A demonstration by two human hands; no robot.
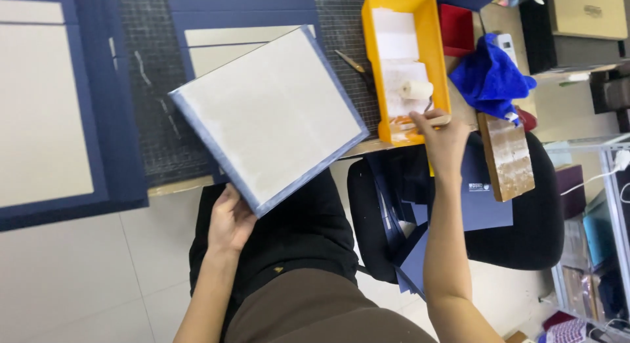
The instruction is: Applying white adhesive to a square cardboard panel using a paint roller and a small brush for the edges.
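My left hand grips the near corner of a flat board with a whitish face and blue edging, held tilted above the table edge. My right hand is closed on the handle of a small paint roller, whose white foam head lies inside a yellow tray. The tray holds white glue-coated liner.
A dark cutting mat covers the table, with blue cover sheets and pale boards on the left. A blue cloth, a wooden block and a red box lie right of the tray. A black chair holds blue sheets.
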